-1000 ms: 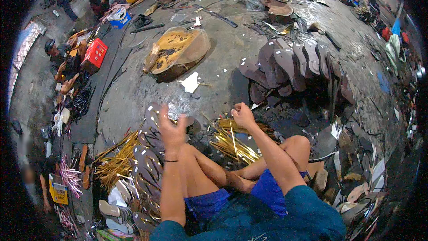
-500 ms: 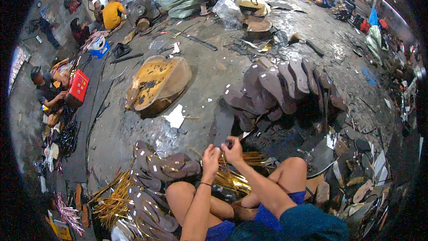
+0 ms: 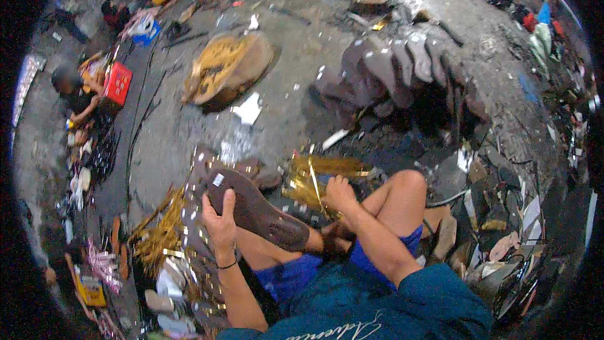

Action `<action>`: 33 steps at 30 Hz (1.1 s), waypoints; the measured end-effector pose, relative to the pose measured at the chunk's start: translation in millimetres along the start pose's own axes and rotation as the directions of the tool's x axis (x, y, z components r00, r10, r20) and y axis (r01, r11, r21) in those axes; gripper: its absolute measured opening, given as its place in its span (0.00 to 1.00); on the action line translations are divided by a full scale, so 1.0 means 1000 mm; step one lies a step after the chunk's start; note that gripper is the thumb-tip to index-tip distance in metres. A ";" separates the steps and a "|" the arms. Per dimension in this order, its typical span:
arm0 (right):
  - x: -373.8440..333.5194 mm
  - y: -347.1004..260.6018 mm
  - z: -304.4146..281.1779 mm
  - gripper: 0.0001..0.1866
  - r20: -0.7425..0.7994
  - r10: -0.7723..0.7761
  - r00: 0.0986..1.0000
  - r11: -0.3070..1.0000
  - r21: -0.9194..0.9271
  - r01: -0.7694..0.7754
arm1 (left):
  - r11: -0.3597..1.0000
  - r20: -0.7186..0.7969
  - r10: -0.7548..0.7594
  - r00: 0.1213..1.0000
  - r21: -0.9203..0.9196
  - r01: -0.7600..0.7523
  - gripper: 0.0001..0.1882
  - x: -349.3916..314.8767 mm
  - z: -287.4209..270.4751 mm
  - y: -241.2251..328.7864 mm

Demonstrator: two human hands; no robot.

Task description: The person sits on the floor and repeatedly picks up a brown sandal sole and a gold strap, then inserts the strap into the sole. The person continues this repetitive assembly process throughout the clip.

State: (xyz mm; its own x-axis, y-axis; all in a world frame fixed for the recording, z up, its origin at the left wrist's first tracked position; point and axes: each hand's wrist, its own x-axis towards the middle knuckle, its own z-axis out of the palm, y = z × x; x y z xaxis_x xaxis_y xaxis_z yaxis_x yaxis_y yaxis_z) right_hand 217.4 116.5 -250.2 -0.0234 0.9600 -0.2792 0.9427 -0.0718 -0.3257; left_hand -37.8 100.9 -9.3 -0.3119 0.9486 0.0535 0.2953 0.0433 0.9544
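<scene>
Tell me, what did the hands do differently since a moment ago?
The left hand moved apart from the right and took hold of a brown sandal sole. The right hand picked a gold strap from the gold pile. The person stayed sitting cross-legged.

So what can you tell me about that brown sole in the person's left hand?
The brown sole is a flat, elongated sandal-bottom shape, dark brown, rubbery or leathery looking, with a small pale sticker near its upper end. It lies tilted across the person's lap, the left hand gripping its edge, its lower end resting by the knee. No straps show on it.
</scene>
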 end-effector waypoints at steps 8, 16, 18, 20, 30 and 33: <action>-0.020 -0.014 -0.017 0.24 0.061 0.016 0.998 0.998 0.061 -0.020 | 0.651 -0.072 0.258 0.963 0.750 -0.119 0.35 -0.087 -0.034 -0.037; 0.004 -0.007 0.010 0.13 0.056 0.069 0.996 0.972 0.222 -0.080 | 0.770 0.229 0.331 0.915 0.496 -0.402 0.18 -0.074 0.025 -0.031; 0.004 0.003 0.002 0.14 0.083 0.205 0.975 0.935 0.279 -0.220 | 0.822 0.263 0.335 0.905 0.388 -0.417 0.16 -0.072 0.036 -0.034; 0.003 0.009 -0.020 0.14 0.054 0.156 0.986 0.875 0.457 -0.163 | 0.887 0.296 0.290 0.910 0.272 -0.372 0.16 -0.068 0.049 -0.041; -0.089 -0.055 -0.125 0.10 0.032 -0.212 0.977 0.074 0.997 -0.017 | 0.923 0.422 -0.043 0.906 -0.330 0.198 0.22 0.007 0.093 -0.010; -0.116 -0.064 -0.149 0.13 0.130 -0.157 0.979 -0.094 0.985 -0.146 | 0.919 0.413 0.046 0.909 -0.374 0.124 0.27 0.005 0.086 0.000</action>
State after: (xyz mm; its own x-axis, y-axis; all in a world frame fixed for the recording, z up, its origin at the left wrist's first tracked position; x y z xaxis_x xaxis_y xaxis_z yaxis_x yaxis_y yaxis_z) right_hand 209.7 50.2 -62.5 -0.2144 0.9158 -0.3396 -0.4129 -0.4001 -0.8182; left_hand 38.0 132.3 -34.2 0.1033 0.9942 -0.0289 -0.1047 0.0398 0.9937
